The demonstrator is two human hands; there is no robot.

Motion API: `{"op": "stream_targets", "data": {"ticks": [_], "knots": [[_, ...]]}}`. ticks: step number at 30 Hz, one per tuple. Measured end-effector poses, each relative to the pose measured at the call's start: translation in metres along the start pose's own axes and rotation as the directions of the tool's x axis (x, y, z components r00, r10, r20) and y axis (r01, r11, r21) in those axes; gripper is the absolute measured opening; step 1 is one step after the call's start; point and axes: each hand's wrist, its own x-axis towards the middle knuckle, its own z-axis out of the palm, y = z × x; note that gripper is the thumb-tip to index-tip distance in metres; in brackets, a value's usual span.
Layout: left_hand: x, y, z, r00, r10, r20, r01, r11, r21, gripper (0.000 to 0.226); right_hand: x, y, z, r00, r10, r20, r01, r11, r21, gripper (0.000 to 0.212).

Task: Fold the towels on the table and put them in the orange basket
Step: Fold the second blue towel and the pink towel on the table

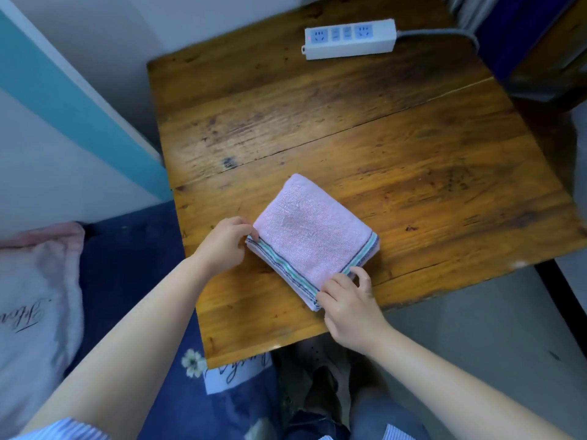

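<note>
While one folded pink towel (313,231) lies on the table (413,160), left hand (224,242) and right hand (347,300) each pinch its striped edge.

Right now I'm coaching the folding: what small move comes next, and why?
Probably lift the folded pink striped-edge towel off the wooden table: it already lies compact, and the left hand and right hand pinch its near corners. No basket shows.

pink towel (309,230) with green-blue striped edge, brown wooden table (381,138)

folded pink towel (309,236), striped edge, flat on table (413,147).
</note>
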Motion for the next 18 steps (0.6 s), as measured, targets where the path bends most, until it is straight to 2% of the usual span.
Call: {"op": "stream_targets", "data": {"ticks": [2,4,6,8,10,13,16,18], "knots": [[-0.009,0.006,0.005,0.985,-0.036,-0.169,0.037,0.999,0.005,0.032,0.006,0.007,-0.012,0.995,0.056,-0.081,-0.054,0.998,0.026,0.023],[-0.016,0.016,0.014,0.922,-0.080,-0.378,0.063,0.996,-0.057,0.026,0.026,0.019,-0.023,0.972,0.147,-0.181,-0.141,0.989,0.045,0.025],[-0.015,0.030,0.024,0.869,-0.183,-0.460,0.104,0.976,-0.191,0.030,0.057,0.028,-0.031,0.968,0.181,-0.173,-0.181,0.983,0.018,0.032],[-0.009,0.043,0.034,0.864,-0.287,-0.414,0.188,0.946,-0.263,0.042,0.090,0.032,-0.033,0.989,0.131,-0.065,-0.135,0.988,-0.068,0.038],[-0.003,0.054,0.045,0.875,-0.351,-0.334,0.270,0.926,-0.265,0.049,0.117,0.035,-0.028,0.992,0.059,0.115,-0.039,0.984,-0.171,0.042],[0.004,0.055,0.057,0.885,-0.388,-0.257,0.355,0.920,-0.166,0.054,0.142,0.038,-0.016,0.927,0.072,0.369,0.020,0.971,-0.238,0.057],[0.007,0.048,0.064,0.890,-0.410,-0.199,0.402,0.912,-0.078,0.058,0.149,0.045,0.000,0.853,0.084,0.515,-0.019,0.991,-0.131,0.087],[0.008,0.043,0.066,0.894,-0.415,-0.168,0.407,0.910,-0.078,0.059,0.148,0.048,0.007,0.825,0.132,0.550,-0.106,0.991,-0.078,0.074]]}}
